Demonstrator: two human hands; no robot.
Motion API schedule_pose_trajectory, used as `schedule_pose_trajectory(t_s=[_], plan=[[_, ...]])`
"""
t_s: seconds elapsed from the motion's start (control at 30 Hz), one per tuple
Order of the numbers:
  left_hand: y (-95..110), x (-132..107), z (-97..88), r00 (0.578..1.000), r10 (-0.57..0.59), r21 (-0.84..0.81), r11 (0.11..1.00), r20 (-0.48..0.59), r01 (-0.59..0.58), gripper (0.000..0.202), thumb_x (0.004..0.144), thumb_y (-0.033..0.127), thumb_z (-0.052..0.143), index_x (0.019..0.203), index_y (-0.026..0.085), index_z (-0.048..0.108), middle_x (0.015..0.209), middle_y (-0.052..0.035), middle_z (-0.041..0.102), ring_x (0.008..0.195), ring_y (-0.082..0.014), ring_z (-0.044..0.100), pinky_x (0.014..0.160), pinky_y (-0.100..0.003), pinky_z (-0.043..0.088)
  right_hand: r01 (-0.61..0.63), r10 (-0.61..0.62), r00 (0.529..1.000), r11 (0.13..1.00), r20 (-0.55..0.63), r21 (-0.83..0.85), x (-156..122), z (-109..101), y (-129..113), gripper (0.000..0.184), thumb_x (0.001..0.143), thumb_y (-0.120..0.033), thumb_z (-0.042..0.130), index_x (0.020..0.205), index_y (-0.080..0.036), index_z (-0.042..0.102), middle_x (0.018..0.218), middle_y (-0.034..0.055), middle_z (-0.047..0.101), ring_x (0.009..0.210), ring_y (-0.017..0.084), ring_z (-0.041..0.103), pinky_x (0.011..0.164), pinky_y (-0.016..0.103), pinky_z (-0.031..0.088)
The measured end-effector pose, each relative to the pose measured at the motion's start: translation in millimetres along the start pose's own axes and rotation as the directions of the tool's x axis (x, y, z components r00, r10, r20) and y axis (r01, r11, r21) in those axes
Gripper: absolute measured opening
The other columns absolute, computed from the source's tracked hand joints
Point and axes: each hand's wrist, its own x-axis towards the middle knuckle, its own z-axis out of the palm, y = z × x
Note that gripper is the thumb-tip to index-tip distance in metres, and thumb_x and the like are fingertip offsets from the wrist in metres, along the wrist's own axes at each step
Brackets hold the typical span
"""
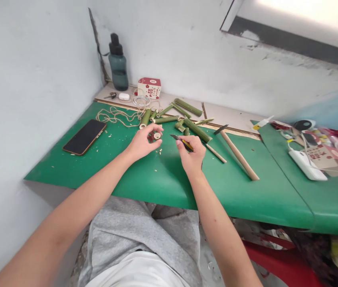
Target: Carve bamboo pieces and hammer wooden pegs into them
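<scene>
My left hand [141,144] is curled around a short piece of bamboo [157,136], its pale, hollow cut end facing up between thumb and fingers. Something dark red shows behind the piece, too small to make out. A utility knife [186,145] with a yellow and black handle is gripped in my right hand [194,155], blade pointing left towards the bamboo piece, with a gap between them. Just beyond both hands lie several green bamboo tubes [197,130] and cut pieces. Small pale chips [160,151] are scattered on the green mat [153,179].
On the right lies a hammer [239,155] beside a thin stick [216,153]. A phone [85,136] and loose twine [117,115] are on the left. Behind stand a bottle [118,65] and a small box [149,87]. A white power strip [308,165] sits far right among clutter.
</scene>
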Motion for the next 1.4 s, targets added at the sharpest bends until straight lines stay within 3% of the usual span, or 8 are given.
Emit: schedule_pose_trajectory(t_s=[0.27,0.47,0.63,0.73,0.83,0.97,1.27,1.4], plan=[[-2,1,0.1,0.997,-0.020,-0.069,0.997,-0.069,0.015,0.015,0.080,0.020,0.072,0.092,0.020,0.063,0.099,-0.0032,0.068,0.086,-0.0147,0.068,0.069,-0.023,0.053,-0.016,0.016,1.000,1.000,-0.006,-0.012,-1,0,1,0.014,0.095,-0.039,0.070,0.096,-0.026,0.075,0.090,0.0039,0.077,0.086,0.022,0.069,0.082,0.042,0.057],[1,7,-2.2,0.975,-0.222,-0.414,0.888,-0.005,0.200,0.040,0.080,0.025,0.071,0.119,0.023,0.070,0.104,-0.0031,0.065,0.084,-0.0148,0.074,0.079,-0.030,0.060,-0.036,0.037,0.999,0.999,0.020,-0.015,-1,0,1,0.018,0.096,-0.043,0.068,0.095,-0.027,0.074,0.091,0.0048,0.077,0.087,0.024,0.069,0.083,0.044,0.057],[-3,11,-5.5,0.930,-0.367,-0.481,0.816,-0.004,0.320,0.024,0.080,0.031,0.075,0.100,0.019,0.070,0.099,-0.0051,0.073,0.095,-0.0206,0.077,0.083,-0.032,0.060,-0.026,0.029,0.996,0.999,0.087,-0.043,0,2,-4,0.015,0.096,-0.039,0.066,0.094,-0.027,0.074,0.091,0.0036,0.078,0.086,0.023,0.070,0.083,0.045,0.057],[-10,11,-5.8,0.921,-0.385,-0.408,0.852,-0.060,0.329,0.022,0.077,0.030,0.078,0.094,0.018,0.070,0.093,-0.0052,0.075,0.089,-0.0207,0.077,0.082,-0.033,0.059,0.005,0.006,0.992,0.996,0.128,-0.091,1,2,-5,0.013,0.097,-0.035,0.064,0.093,-0.026,0.074,0.093,0.0032,0.079,0.087,0.023,0.069,0.084,0.044,0.054],[-15,10,-6.8,0.957,-0.275,-0.142,0.955,-0.092,0.260,0.016,0.077,0.029,0.078,0.087,0.018,0.073,0.089,-0.0055,0.075,0.083,-0.0195,0.073,0.083,-0.036,0.058,0.011,0.021,0.984,0.984,0.177,-0.177,1,2,-3,0.012,0.096,-0.030,0.065,0.092,-0.025,0.074,0.093,0.0038,0.079,0.088,0.024,0.068,0.084,0.044,0.050],[-16,9,-8.8,0.982,-0.189,0.136,0.972,-0.025,0.191,0.011,0.077,0.028,0.078,0.084,0.020,0.078,0.093,-0.0059,0.077,0.084,-0.0202,0.071,0.087,-0.038,0.057,0.014,0.064,0.967,0.953,0.246,-0.304,-2,5,3,0.007,0.094,-0.024,0.069,0.092,-0.025,0.076,0.094,0.0017,0.079,0.093,0.024,0.068,0.091,0.045,0.039],[-23,10,-12.3,0.961,-0.230,0.034,0.973,0.152,0.228,0.020,0.078,0.036,0.078,0.090,0.021,0.082,0.085,-0.0049,0.081,0.074,-0.0202,0.072,0.073,-0.034,0.057,0.055,0.060,0.916,0.961,0.397,-0.270,-7,13,10,0.009,0.095,-0.024,0.069,0.091,-0.028,0.077,0.097,0.0005,0.080,0.098,0.024,0.066,0.096,0.045,0.034],[-22,9,-12.1,0.957,-0.240,0.007,0.970,0.162,0.242,0.021,0.077,0.037,0.080,0.089,0.020,0.082,0.082,-0.0050,0.081,0.073,-0.0203,0.073,0.072,-0.034,0.058,0.047,0.067,0.914,0.963,0.401,-0.267,-6,13,10,0.009,0.094,-0.024,0.069,0.090,-0.027,0.076,0.097,0.0015,0.080,0.097,0.025,0.066,0.095,0.046,0.036]])
